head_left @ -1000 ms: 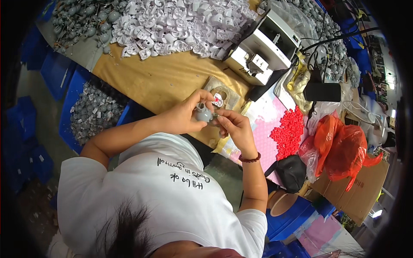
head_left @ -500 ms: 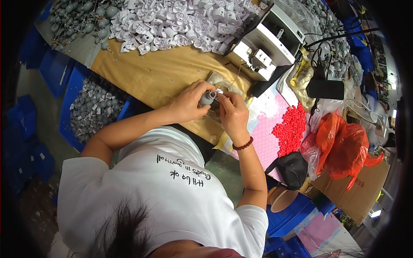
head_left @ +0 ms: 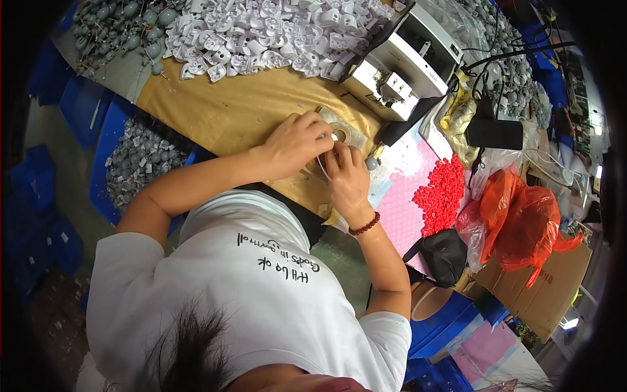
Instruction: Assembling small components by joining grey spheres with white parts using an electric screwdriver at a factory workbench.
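Observation:
My left hand (head_left: 299, 145) is closed, its fingertips pinched together over a small metal fixture (head_left: 354, 136) with a round ring. Right beside it my right hand (head_left: 349, 176) is closed too, the fingertips of both hands nearly meeting. A tiny white bit (head_left: 334, 137) shows between them, too small to name. From the fingers a thin white cord (head_left: 322, 168) loops down between the hands. Just right of my right hand is a grey ball (head_left: 372, 163), apart from the fingers. What lies inside the fingers is hidden.
White plastic parts (head_left: 261, 36) are heaped at the far side, with grey balls (head_left: 134, 39) at far left. A white-cased machine (head_left: 405, 72) stands right of the fixture. Red pieces (head_left: 437, 196) lie on a pink sheet. A blue bin (head_left: 101, 160) holds grey balls.
The grey ball has left my left hand and now sits right of my right hand. My left hand has turned over, its fingers now pinched by the right hand's. A white cord loop shows.

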A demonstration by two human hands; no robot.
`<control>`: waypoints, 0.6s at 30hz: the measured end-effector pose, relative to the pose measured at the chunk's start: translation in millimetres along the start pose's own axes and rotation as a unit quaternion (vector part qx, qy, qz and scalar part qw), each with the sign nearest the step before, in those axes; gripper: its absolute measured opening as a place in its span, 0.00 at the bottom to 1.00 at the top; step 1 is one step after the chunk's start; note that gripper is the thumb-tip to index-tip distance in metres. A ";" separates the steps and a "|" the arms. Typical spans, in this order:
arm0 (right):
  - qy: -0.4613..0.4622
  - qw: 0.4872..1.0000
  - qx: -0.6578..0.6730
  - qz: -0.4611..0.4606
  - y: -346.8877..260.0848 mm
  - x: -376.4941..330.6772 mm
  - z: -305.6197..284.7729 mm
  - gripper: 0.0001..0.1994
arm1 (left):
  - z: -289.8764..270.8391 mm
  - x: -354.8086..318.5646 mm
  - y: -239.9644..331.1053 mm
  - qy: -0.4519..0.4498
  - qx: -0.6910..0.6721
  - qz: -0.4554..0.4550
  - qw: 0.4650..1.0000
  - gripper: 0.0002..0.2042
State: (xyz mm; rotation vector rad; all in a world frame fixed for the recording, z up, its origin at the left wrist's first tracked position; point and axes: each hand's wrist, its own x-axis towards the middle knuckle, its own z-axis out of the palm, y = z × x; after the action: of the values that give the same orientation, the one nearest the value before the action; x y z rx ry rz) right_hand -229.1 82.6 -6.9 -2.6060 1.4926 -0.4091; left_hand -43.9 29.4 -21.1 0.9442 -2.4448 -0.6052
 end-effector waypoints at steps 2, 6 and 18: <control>0.049 0.999 -0.001 0.008 -3.5 -1.8 10.7 0.17 | 3.8 -0.4 -0.7 0.021 0.080 0.043 0.996 0.13; 0.118 0.991 0.041 0.039 2.1 -12.8 22.0 0.19 | 5.5 -6.9 3.9 0.021 0.161 0.056 0.985 0.16; 0.028 0.959 0.249 0.130 48.3 -54.4 -6.8 0.19 | 6.5 -9.7 -2.9 0.025 0.134 0.089 0.987 0.15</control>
State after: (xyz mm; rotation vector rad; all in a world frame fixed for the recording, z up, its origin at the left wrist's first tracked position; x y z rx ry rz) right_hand -297.2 104.9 -21.0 -1.9995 1.4852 -0.7242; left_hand -39.5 35.9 -30.3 0.8153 -2.5712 -0.1909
